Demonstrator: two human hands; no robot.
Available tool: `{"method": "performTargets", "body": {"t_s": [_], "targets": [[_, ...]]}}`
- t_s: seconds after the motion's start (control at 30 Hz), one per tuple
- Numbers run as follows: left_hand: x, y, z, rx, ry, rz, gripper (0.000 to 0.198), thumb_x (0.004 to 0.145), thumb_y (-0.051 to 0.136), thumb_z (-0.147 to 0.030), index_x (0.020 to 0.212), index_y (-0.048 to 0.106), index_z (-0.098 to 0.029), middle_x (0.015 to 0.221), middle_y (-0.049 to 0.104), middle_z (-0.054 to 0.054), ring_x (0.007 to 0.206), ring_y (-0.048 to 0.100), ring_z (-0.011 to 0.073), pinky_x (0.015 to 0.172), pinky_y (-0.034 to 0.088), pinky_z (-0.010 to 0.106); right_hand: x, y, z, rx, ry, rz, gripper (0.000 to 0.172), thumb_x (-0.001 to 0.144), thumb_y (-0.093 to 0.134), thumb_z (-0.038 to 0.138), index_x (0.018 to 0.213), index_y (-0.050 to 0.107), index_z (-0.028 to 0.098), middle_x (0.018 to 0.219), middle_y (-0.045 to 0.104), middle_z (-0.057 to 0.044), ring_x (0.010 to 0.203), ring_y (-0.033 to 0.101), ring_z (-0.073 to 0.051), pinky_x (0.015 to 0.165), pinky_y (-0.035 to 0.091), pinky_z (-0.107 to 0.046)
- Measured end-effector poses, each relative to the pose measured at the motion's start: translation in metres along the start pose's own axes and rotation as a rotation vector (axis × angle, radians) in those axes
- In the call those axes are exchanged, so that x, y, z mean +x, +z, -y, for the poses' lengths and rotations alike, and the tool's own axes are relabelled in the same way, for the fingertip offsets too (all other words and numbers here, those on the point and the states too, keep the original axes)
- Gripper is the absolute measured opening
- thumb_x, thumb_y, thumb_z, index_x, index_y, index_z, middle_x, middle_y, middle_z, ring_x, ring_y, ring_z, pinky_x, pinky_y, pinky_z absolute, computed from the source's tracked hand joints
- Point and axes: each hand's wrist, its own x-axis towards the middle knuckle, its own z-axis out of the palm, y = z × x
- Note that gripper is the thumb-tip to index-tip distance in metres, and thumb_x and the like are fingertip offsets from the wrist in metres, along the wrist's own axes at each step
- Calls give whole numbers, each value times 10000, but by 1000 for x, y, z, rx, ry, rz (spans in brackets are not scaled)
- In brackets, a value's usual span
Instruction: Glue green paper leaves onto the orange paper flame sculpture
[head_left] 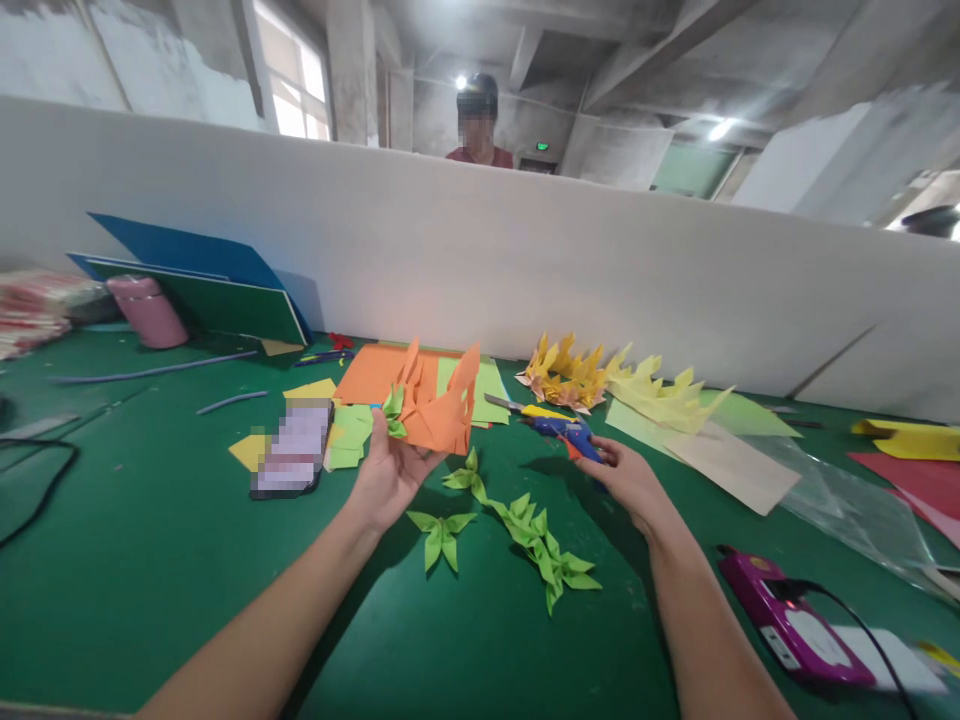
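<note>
My left hand [390,470] is raised over the green table [150,560], fingers closed on an orange folded paper flower [439,405] with a small green piece at its left edge. My right hand [626,475] grips a blue glue gun [566,432] whose nozzle points left, just above the table. Between my hands lie several green folded paper leaves [525,530]. Scissors with yellow handles [525,408] lie beyond the glue gun.
A phone [292,450] lies left of my left hand among yellow and green paper scraps. Orange and yellow folded flowers [577,375] sit by the white partition [480,260]. A purple device [787,620] with a cable lies at right. A person stands behind the partition.
</note>
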Motion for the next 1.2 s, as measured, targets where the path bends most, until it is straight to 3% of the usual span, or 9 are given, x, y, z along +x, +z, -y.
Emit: {"method": "performTargets", "body": {"t_s": [0.13, 0.27, 0.4, 0.53, 0.67, 0.77, 0.93, 1.1, 1.2], "targets": [[-2, -5, 6, 81, 89, 110, 615, 659, 678, -558, 1174, 580, -236, 1170, 659, 64, 1203, 509, 269, 975, 446, 373, -3, 7, 6, 560, 2, 75, 374, 489, 792, 296, 811, 634, 189, 605, 607, 40, 515, 549, -106, 463, 434, -207], [-9, 0, 7, 206, 109, 117, 489, 666, 756, -281, 1129, 604, -236, 1308, 561, 50, 1293, 396, 293, 1059, 354, 419, -17, 19, 15, 684, 43, 234, 325, 531, 788, 336, 783, 640, 194, 595, 584, 33, 511, 553, -103, 455, 472, -211], [-16, 8, 4, 260, 101, 199, 445, 745, 678, -265, 1179, 579, -271, 1428, 429, 32, 1330, 336, 291, 1101, 277, 450, -34, 26, 29, 803, 102, 359, 350, 558, 774, 341, 820, 575, 222, 692, 609, 38, 555, 575, -95, 439, 467, -183], [-18, 10, 3, 223, 61, 238, 611, 724, 692, -190, 1279, 479, -332, 1390, 482, 14, 1334, 339, 247, 1108, 260, 423, -42, 24, 38, 737, 2, 373, 374, 602, 734, 420, 760, 460, 222, 659, 586, 57, 416, 464, -55, 329, 298, -154], [-18, 11, 7, 228, 8, 175, 730, 708, 702, -140, 1330, 398, -372, 1281, 588, 19, 1207, 509, 227, 1013, 397, 422, -44, 21, 39, 719, -136, 410, 326, 648, 665, 439, 796, 492, 206, 489, 428, 90, 383, 378, -67, 350, 235, -184], [-17, 13, 11, 276, 14, 98, 711, 697, 718, -161, 1314, 427, -360, 1194, 647, 30, 1088, 601, 233, 919, 482, 410, -47, 21, 38, 685, -264, 436, 361, 697, 589, 480, 888, 562, 175, 459, 413, 76, 410, 401, -100, 396, 286, -227], [-17, 14, 13, 318, 98, 16, 684, 650, 754, -161, 1265, 494, -310, 1108, 689, 38, 1023, 637, 232, 863, 523, 374, -54, 27, 34, 431, -393, 455, 358, 732, 584, 520, 741, 602, 162, 456, 449, 44, 438, 429, -112, 475, 362, -260], [-17, 16, 11, 320, 101, 9, 594, 624, 773, -171, 1178, 574, -250, 1029, 716, 57, 1002, 646, 230, 867, 522, 354, -59, 34, 34, 110, -568, 311, 318, 737, 578, 469, 769, 643, 160, 549, 517, 13, 479, 445, -118, 462, 355, -238], [-17, 17, 11, 293, 102, 0, 611, 585, 795, -147, 1152, 588, -244, 1019, 719, 50, 994, 648, 217, 878, 516, 348, -60, 35, 35, -22, -696, 240, 290, 769, 547, 438, 684, 624, 172, 565, 535, 2, 503, 460, -125, 482, 366, -233]]}}
